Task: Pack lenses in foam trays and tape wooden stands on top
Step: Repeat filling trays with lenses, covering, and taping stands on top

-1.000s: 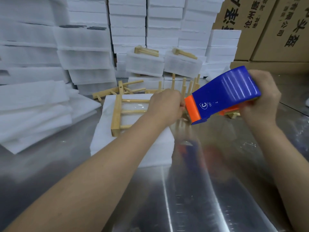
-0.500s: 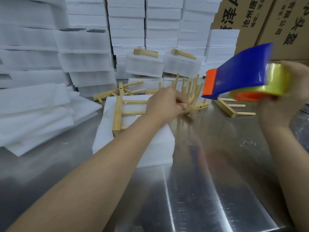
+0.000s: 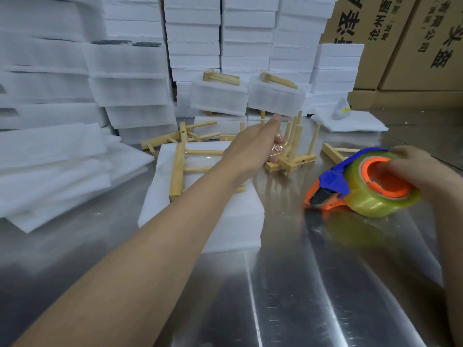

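— Steel table (image 3: 300, 284) under both my arms. White foam blocks (image 3: 193, 33) stacked along the back, cardboard boxes (image 3: 413, 46) top right, loose foam sheets (image 3: 50, 156) piled at left.
— Where's the tray?
— Foam tray (image 3: 238, 221) flat on the table, centre, right under my left forearm. One wooden stand (image 3: 178, 171) lies flat on top of it, long bar toward the left edge, rungs pointing right.
— Left hand?
— Left hand (image 3: 248, 149) is out over the tray's far right corner, back of the hand to the camera. One finger is straight and points away; the others bend under. A crinkled bit of clear tape (image 3: 275, 149) sits at the bent ones. Pinched or only stuck there, can't tell.
— Right?
— Right hand (image 3: 421, 171) grips the tape dispenser (image 3: 333, 181), blue and orange. My fingers curl over the yellowish tape roll (image 3: 370, 204) and its orange core. Dispenser is low at the table, right of the tray and apart from it, nose pointing left. It's blurred, so touching the metal or just above it, can't say.
— Other stands?
— Loose stands (image 3: 297, 160) just beyond my left hand, some upright, some tipped over, and one more behind the dispenser. Two wrapped trays (image 3: 218, 98) further back, each with a stand on top.
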`<state>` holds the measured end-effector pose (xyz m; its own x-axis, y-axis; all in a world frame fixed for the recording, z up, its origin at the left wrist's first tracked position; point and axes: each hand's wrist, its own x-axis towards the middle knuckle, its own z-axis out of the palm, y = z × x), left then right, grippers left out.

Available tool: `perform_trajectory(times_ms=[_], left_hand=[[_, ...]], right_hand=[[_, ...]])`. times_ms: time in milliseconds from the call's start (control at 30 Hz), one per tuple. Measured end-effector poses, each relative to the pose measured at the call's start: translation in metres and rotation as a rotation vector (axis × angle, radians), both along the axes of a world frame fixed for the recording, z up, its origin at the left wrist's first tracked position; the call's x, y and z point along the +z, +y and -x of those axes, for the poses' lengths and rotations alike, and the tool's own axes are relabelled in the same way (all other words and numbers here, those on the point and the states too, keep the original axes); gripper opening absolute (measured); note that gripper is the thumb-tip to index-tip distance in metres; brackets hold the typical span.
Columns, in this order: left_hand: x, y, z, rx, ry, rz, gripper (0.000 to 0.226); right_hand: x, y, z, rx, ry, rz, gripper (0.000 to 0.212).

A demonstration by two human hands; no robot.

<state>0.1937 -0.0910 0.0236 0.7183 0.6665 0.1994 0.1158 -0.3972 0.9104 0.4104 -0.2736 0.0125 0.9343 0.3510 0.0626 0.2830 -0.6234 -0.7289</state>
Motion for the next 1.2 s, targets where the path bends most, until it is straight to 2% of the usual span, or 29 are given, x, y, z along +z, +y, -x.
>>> perform_trajectory(times_ms=[100, 133, 200, 267, 333, 367, 433, 533, 633, 767, 933, 1067, 1133, 1200], left_hand=[[0.001, 0.0, 0.0, -0.011, 0.005, -0.027, 0.055], [0.001, 0.0, 0.001, -0.014, 0.003, -0.032, 0.055], [0.001, -0.001, 0.001, -0.018, 0.011, -0.049, 0.056], [0.002, -0.002, 0.001, -0.022, 0.024, -0.068, 0.059], [0.002, -0.002, 0.0, -0.022, 0.016, -0.068, 0.06], [0.002, -0.001, 0.0, -0.025, 0.008, -0.061, 0.06], [0.001, -0.001, 0.001, -0.038, -0.012, -0.043, 0.061], [0.001, 0.001, 0.002, -0.066, -0.057, 0.003, 0.063], [0.002, 0.002, 0.002, -0.085, -0.082, 0.044, 0.063], [0.002, 0.003, 0.002, -0.093, -0.062, 0.063, 0.068], [0.001, 0.004, 0.001, -0.093, -0.042, 0.051, 0.07], [0.0, 0.004, -0.003, -0.028, 0.005, -0.002, 0.069], [0.0, 0.004, -0.005, -0.001, -0.015, 0.001, 0.064], [-0.001, 0.003, -0.006, 0.001, 0.004, -0.022, 0.048]], right_hand=[[0.002, 0.001, 0.005, 0.044, 0.014, -0.144, 0.056], [0.003, 0.001, 0.008, 0.032, -0.042, -0.192, 0.052], [0.008, 0.004, 0.018, -0.031, -0.29, -0.352, 0.04], [0.016, 0.01, 0.042, 0.021, -0.42, -0.616, 0.034], [0.021, 0.026, 0.075, 0.237, -0.282, -0.829, 0.035], [0.02, 0.035, 0.091, 0.351, -0.193, -0.869, 0.036], [0.013, 0.053, 0.119, 0.522, -0.099, -0.849, 0.035], [-0.005, 0.068, 0.142, 0.613, -0.09, -0.745, 0.044], [-0.017, 0.075, 0.145, 0.582, -0.044, -0.738, 0.052], [-0.018, 0.076, 0.14, 0.541, 0.034, -0.814, 0.052], [-0.02, 0.076, 0.135, 0.496, -0.082, -0.794, 0.055], [-0.016, 0.072, 0.131, 0.417, -0.199, -0.625, 0.063], [-0.011, 0.068, 0.129, 0.398, -0.265, -0.51, 0.06], [-0.009, 0.066, 0.128, 0.4, -0.29, -0.438, 0.054]])
